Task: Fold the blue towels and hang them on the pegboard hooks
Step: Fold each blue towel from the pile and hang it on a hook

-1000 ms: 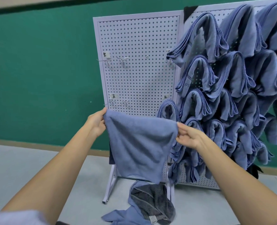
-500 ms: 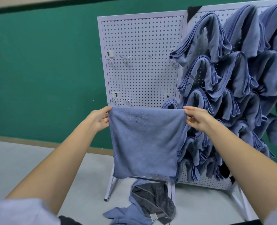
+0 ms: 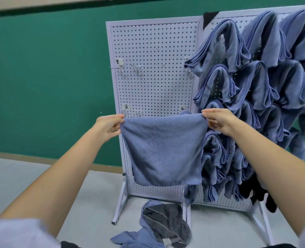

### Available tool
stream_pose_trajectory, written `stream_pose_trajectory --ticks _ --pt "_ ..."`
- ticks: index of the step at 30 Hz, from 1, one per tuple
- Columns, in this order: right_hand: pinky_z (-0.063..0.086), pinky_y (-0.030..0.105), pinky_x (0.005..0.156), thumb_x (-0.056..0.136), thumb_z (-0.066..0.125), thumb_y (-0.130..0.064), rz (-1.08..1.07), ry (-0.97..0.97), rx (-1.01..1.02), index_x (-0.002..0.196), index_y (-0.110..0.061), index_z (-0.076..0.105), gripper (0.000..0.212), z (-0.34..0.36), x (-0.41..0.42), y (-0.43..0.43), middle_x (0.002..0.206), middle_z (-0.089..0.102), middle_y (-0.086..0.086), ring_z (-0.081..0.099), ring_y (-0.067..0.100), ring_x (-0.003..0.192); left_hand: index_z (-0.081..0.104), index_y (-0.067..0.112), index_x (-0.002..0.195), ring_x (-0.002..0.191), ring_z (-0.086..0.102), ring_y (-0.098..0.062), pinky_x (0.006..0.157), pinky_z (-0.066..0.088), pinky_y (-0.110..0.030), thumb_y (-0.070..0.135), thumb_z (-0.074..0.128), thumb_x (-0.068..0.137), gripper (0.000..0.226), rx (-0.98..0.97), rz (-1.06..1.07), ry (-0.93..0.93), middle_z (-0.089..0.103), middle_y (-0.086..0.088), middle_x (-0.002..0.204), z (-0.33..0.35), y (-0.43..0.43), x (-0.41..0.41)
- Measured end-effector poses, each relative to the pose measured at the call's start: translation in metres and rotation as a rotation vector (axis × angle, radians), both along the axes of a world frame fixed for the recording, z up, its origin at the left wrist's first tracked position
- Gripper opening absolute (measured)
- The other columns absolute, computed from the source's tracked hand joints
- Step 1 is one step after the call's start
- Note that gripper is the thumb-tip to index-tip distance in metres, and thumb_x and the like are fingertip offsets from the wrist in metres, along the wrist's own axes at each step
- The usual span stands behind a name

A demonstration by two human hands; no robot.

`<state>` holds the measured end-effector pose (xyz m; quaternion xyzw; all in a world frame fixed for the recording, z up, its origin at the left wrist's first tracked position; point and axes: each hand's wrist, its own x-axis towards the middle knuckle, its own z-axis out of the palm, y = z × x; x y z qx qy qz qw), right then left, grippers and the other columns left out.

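Note:
A folded blue towel (image 3: 163, 151) hangs flat between my hands in front of the left white pegboard (image 3: 153, 51). My left hand (image 3: 108, 126) pinches its top left corner, and my right hand (image 3: 217, 120) pinches its top right corner. The towel's top edge sits level with the lower row of bare metal hooks (image 3: 139, 113). An upper row of bare hooks (image 3: 136, 68) is above. The right pegboard (image 3: 237, 204) is covered with many hung blue towels (image 3: 255, 83).
On the floor at the boards' foot lie a grey striped cloth (image 3: 166, 224) and a loose blue towel (image 3: 130, 240). Black cloth (image 3: 260, 194) hangs at the right board's lower edge. A green wall (image 3: 46, 83) stands behind. The boards rest on white legs (image 3: 120, 203).
My hands have spread apart and lifted, pulling the towel from a slack drape into a taut flat square, closer to the left pegboard's lower hooks.

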<state>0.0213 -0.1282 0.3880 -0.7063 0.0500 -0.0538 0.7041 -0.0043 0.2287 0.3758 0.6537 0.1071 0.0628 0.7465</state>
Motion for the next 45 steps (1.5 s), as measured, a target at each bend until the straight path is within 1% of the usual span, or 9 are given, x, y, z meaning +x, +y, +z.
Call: stream_pose_trajectory --ticks 3,7,10,12,17,20,25,32,45 --pt "0.045 0.019 0.057 0.084 0.067 0.000 0.071 0.004 -0.049 0.105 -0.008 0.067 0.022 -0.004 -0.004 -0.002 0.063 0.059 -0.001 0.045 0.007 0.049 0.071 0.015 0.089 0.081 0.061 -0.014 0.074 0.053 -0.027 -0.005 0.071 0.078 0.023 0.167 -0.006 -0.024 0.067 -0.004 0.098 -0.003 0.001 -0.001" --pt "0.053 0.028 0.086 0.082 0.067 0.008 0.142 0.006 -0.223 0.108 -0.007 0.066 0.030 -0.012 -0.009 -0.001 0.103 0.062 0.004 0.059 0.013 0.092 0.069 0.013 0.099 0.083 0.058 -0.014 0.058 0.052 -0.018 -0.013 0.070 0.075 0.035 0.356 -0.021 -0.081 0.060 -0.006 0.099 -0.008 -0.003 -0.001" --pt "0.051 0.016 0.060 0.082 0.065 0.011 0.175 -0.047 -0.510 0.105 -0.008 0.066 0.030 -0.023 -0.011 0.000 0.086 0.060 0.001 0.055 0.009 0.073 0.068 0.006 0.110 0.077 0.056 -0.012 0.068 0.051 -0.016 -0.014 0.070 0.074 0.041 0.606 -0.024 -0.097 0.061 -0.004 0.090 -0.018 -0.004 0.001" --pt "0.044 0.019 0.062 0.083 0.065 0.008 0.149 -0.087 -0.703 0.099 -0.011 0.069 0.025 -0.033 -0.008 -0.001 0.078 0.060 0.000 0.054 0.013 0.071 0.071 0.005 0.106 0.078 0.053 -0.014 0.073 0.045 -0.023 -0.014 0.066 0.075 0.037 0.820 -0.024 -0.146 0.062 -0.004 0.086 -0.027 -0.003 0.002" --pt "0.038 0.024 0.059 0.083 0.072 -0.008 0.083 -0.164 -0.920 0.087 -0.008 0.073 0.004 -0.058 -0.003 -0.011 0.072 0.061 0.009 0.049 0.016 0.065 0.067 0.000 0.075 0.067 0.036 -0.020 0.052 0.027 -0.026 -0.002 0.057 0.086 0.015 1.120 -0.032 -0.159 0.048 -0.009 0.069 -0.053 0.011 0.008" --pt "0.043 0.022 0.064 0.081 0.075 -0.015 0.074 -0.146 -0.808 0.079 -0.006 0.072 0.010 -0.073 -0.004 -0.018 0.076 0.065 0.016 0.054 0.016 0.071 0.065 -0.007 0.084 0.072 0.040 -0.018 0.061 0.030 -0.028 0.004 0.057 0.090 0.015 0.898 -0.061 -0.117 0.050 -0.009 0.074 -0.070 0.021 0.014" --pt "0.049 0.014 0.058 0.082 0.074 -0.022 0.102 -0.031 -0.210 0.067 -0.015 0.062 0.020 -0.094 -0.014 -0.016 0.065 0.059 -0.001 0.056 0.012 0.064 0.064 0.011 0.093 0.076 0.060 -0.012 0.075 0.048 -0.028 0.015 0.055 0.095 0.010 0.111 -0.202 0.045 0.067 0.003 0.080 -0.083 0.021 0.002" --pt "0.053 0.020 0.051 0.081 0.074 -0.021 0.022 0.294 0.179 0.068 -0.013 0.058 0.022 -0.133 -0.016 0.010 0.050 0.057 -0.005 0.058 0.008 0.050 0.062 0.014 0.088 0.074 0.060 -0.011 0.062 0.048 -0.025 0.019 0.061 0.092 0.007 -0.267 -0.029 0.328 0.069 0.001 0.071 -0.135 -0.006 0.008" --pt "0.058 0.022 0.066 0.088 0.067 -0.007 0.153 0.154 0.062 0.099 0.000 0.067 0.013 -0.162 -0.024 0.083 0.069 0.062 0.003 0.060 0.010 0.060 0.069 0.004 0.092 0.061 0.068 -0.012 0.060 0.058 -0.022 0.011 0.068 0.087 0.008 0.094 -0.041 0.076 0.071 -0.006 0.076 -0.154 -0.104 -0.008"
